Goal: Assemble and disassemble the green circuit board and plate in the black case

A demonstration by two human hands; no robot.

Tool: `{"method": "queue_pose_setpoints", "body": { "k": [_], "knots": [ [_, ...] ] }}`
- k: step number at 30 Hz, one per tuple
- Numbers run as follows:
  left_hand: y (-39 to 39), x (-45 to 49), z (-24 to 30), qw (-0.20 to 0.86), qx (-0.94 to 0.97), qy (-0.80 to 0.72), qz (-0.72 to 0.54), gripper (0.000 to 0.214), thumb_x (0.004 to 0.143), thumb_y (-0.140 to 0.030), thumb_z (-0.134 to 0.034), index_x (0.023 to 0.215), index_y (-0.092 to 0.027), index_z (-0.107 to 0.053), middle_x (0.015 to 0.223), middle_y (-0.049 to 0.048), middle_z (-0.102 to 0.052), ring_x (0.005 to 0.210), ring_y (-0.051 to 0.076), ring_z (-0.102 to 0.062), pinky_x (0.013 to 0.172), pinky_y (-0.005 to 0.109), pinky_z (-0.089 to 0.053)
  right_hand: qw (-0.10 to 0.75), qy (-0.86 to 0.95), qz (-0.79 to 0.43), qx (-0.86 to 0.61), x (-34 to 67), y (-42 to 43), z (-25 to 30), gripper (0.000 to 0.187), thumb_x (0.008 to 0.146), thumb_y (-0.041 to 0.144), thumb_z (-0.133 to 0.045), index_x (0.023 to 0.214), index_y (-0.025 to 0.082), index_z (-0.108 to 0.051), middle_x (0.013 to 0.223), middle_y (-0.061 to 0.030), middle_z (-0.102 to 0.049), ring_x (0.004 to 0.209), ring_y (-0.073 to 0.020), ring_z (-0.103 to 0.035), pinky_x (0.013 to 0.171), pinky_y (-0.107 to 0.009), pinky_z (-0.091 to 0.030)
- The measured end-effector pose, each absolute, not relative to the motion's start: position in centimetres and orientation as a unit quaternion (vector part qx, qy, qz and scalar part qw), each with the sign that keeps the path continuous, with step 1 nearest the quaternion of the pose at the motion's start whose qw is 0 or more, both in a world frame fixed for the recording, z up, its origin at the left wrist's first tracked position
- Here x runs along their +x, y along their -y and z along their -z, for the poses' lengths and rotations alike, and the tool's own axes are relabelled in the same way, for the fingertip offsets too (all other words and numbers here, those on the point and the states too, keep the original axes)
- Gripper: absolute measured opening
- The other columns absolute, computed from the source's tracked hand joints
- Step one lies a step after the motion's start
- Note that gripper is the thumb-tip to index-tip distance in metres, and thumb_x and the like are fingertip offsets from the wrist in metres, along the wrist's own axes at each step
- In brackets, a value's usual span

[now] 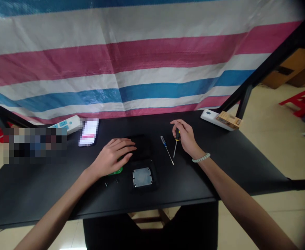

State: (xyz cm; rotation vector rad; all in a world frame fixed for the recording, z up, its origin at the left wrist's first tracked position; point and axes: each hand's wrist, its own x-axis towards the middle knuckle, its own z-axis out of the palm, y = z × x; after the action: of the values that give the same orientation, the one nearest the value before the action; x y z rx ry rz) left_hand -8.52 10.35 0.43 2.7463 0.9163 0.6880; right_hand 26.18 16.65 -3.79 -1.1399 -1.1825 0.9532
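Gripping the yellow-and-black screwdriver [177,135], your right hand [186,137] is clamped round its handle, head view. Blue-handled screwdriver [167,149] lies just beside it on the black table [183,187]. Your left hand [113,155], fingers outstretched, thumb apart, is over the green board [117,171]; can't tell if touching. Silver plate [142,177] sits nearer you, small screws [106,184] to its left.

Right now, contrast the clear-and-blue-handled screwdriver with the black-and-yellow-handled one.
The clear-and-blue screwdriver lies on the black table; the black-and-yellow screwdriver is held in the right hand. The blue one shows fully; the hand partly covers the yellow one. Both have slim, straight shafts.
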Motion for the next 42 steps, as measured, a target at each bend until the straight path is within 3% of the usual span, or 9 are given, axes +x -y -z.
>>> {"method": "queue_pose_setpoints", "body": {
  "k": [4,12,17,23,33,42],
  "knots": [
    [-10.4,-9.5,-0.3,0.065,0.924,-0.306,-0.22,0.031,0.111,-0.027,-0.051,0.135,-0.024,-0.069,0.137,0.0072,-0.074,0.134,0.026,-0.064,0.109,0.045,-0.05,0.583,0.522,-0.401,-0.477,25.7,-16.2,3.6,0.025,0.097,0.048,-0.066,0.094,0.024,-0.072,0.059,0.0051,-0.054,0.053,-0.0112,-0.05,0.051,-0.023,-0.039],
    [-10.4,-9.6,0.0,0.038,0.924,-0.326,-0.196,0.031,0.111,-0.029,-0.051,0.135,-0.024,-0.07,0.142,0.0094,-0.071,0.135,0.027,-0.064,0.111,0.048,-0.05,0.548,0.542,-0.382,-0.511,25.5,-15.5,3.1,0.03,0.098,0.053,-0.064,0.096,0.024,-0.073,0.057,0.0035,-0.056,0.05,-0.0122,-0.045,0.042,-0.024,-0.024],
    [-10.3,-9.6,0.7,0.011,0.939,-0.304,-0.161,0.031,0.111,-0.029,-0.051,0.135,-0.022,-0.07,0.134,0.0095,-0.075,0.131,0.026,-0.067,0.122,0.053,-0.043,0.537,0.547,-0.38,-0.518,25.8,-15.8,3.3,0.03,0.096,0.053,-0.065,0.096,0.024,-0.074,0.056,0.0033,-0.056,0.049,-0.0121,-0.045,0.041,-0.023,-0.027],
    [-10.2,-9.4,0.8,0.009,0.944,-0.297,-0.142,0.031,0.112,-0.03,-0.049,0.132,-0.02,-0.069,0.136,0.011,-0.073,0.128,0.026,-0.069,0.121,0.052,-0.044,0.516,0.56,-0.386,-0.52,25.8,-15.7,3.5,0.029,0.098,0.051,-0.064,0.098,0.025,-0.074,0.058,0.0029,-0.057,0.05,-0.0119,-0.047,0.042,-0.022,-0.028],
    [-10.5,-9.6,1.1,0.034,0.939,-0.297,-0.169,0.03,0.108,-0.028,-0.054,0.132,-0.024,-0.072,0.137,0.0083,-0.073,0.125,0.026,-0.071,0.123,0.054,-0.042,0.562,0.509,-0.421,-0.498,25.6,-15.7,3.1,0.03,0.095,0.055,-0.068,0.095,0.025,-0.073,0.06,0.0034,-0.056,0.051,-0.012,-0.049,0.043,-0.023,-0.03],
    [-10.5,-9.6,1.2,0.01,0.945,-0.284,-0.162,0.028,0.109,-0.029,-0.054,0.13,-0.023,-0.072,0.136,0.0086,-0.074,0.124,0.025,-0.072,0.121,0.053,-0.045,0.568,0.541,-0.329,-0.526,25.8,-15.6,3.1,0.03,0.101,0.054,-0.062,0.098,0.025,-0.073,0.058,0.0031,-0.058,0.048,-0.0114,-0.045,0.043,-0.025,-0.029]
  ]
}}
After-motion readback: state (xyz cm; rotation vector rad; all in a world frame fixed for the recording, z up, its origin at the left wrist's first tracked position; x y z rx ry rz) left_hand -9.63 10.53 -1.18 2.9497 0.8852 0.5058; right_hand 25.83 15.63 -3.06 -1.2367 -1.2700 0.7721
